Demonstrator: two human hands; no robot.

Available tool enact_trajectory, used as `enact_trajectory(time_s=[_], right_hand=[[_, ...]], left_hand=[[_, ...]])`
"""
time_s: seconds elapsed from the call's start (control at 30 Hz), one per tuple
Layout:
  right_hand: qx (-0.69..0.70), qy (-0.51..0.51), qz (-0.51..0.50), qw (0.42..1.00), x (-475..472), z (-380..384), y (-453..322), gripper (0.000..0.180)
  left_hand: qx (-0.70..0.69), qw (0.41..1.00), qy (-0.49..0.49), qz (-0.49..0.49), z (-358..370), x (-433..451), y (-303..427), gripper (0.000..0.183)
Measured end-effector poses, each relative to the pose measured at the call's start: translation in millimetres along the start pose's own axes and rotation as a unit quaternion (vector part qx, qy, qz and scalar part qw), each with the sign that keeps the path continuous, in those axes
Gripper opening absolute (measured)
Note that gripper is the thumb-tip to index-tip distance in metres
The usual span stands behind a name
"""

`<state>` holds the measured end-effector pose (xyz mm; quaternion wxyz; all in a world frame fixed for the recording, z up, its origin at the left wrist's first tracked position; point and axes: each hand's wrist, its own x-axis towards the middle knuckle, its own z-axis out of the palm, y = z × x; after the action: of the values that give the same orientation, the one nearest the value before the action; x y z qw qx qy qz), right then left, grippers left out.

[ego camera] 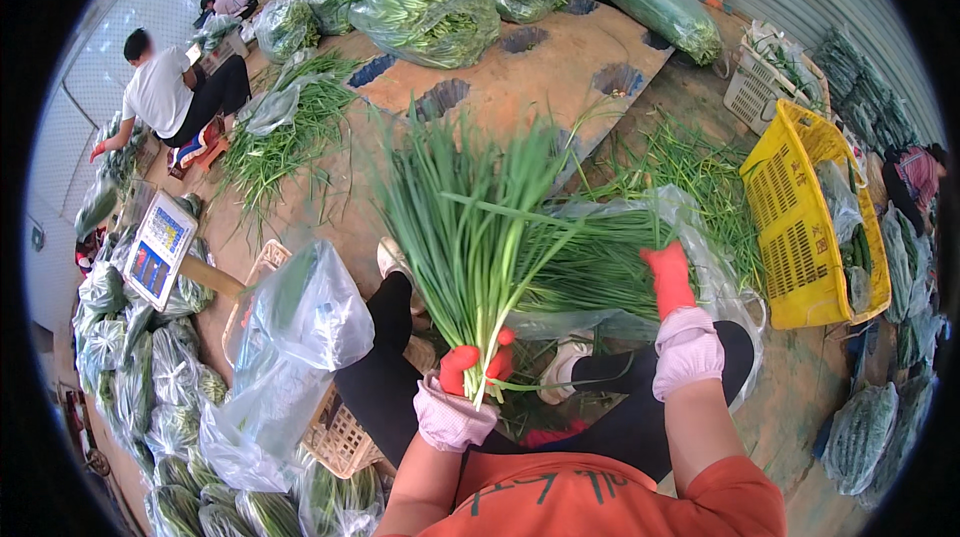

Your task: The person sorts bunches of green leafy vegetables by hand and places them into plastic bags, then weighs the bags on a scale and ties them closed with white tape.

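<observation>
A thick bunch of long green leaf vegetables, like garlic chives (465, 237), fans upward from my left hand (474, 366), which grips its pale stem ends in a red glove. My right hand (670, 274), also red-gloved, rests at the right end of a heap of the same greens (600, 259). Whether its fingers hold any leaves is hidden. The heap lies on a clear plastic sheet or bag (720, 267) in front of my knees. One loose leaf crosses the held bunch towards the heap.
Left of me, clear plastic bags (300, 319) cover a crate (341, 432) beside a sign on a post (161, 248). Several bagged vegetables (176, 364) lie farther left. A yellow crate (795, 237) stands right. Ahead is a board with holes (510, 86); a person (169, 86) sits back left.
</observation>
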<state>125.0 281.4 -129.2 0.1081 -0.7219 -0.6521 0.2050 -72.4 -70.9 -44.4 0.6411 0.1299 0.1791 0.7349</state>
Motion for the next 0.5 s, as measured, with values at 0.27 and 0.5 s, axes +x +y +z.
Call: enact_trajectory(time_s=[0.27, 0.5], right_hand=[[0.274, -0.145, -0.442, 0.842, -187.5, -94.1, -88.7, 0.069], [0.049, -0.339, -0.678, 0.65, -248.2, -68.4, -36.0, 0.018]], left_hand=[[-0.043, 0.998, -0.003, 0.035, -4.2, -0.7, 8.0, 0.05], [-0.045, 0.996, -0.023, 0.078, -0.3, 5.6, -1.2, 0.053]])
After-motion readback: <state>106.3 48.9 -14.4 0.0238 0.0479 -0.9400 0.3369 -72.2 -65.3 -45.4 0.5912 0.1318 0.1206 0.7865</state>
